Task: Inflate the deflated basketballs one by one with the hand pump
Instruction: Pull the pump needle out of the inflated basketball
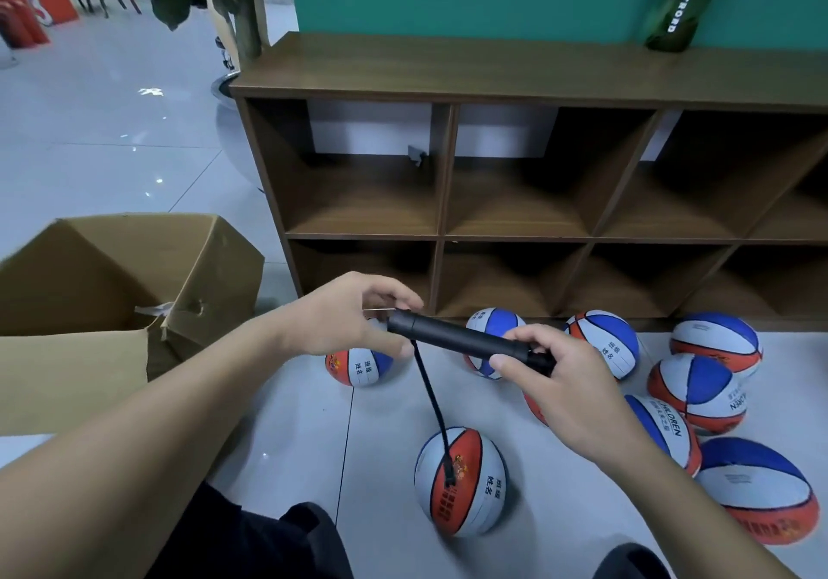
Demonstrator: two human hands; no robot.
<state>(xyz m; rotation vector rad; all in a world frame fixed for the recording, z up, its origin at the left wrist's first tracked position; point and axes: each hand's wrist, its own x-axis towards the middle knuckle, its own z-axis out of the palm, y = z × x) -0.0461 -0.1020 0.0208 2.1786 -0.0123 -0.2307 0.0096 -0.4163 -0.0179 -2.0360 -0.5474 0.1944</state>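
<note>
I hold a black hand pump (457, 338) level above the floor. My left hand (345, 318) grips its left end, and my right hand (555, 372) grips the handle end on the right. A black hose (432, 403) hangs from the pump's left end down into a red, white and blue basketball (461, 482) on the floor in front of me. Several more balls of the same colours lie around, one behind my left hand (360, 365) and a flattened one at the far right (761, 491).
An open cardboard box (112, 291) stands at the left. A brown wooden cubby shelf (515, 184) with empty compartments runs along the back. A potted plant (242, 9) stands behind the shelf's left end. My dark-clothed knees (251, 538) are at the bottom.
</note>
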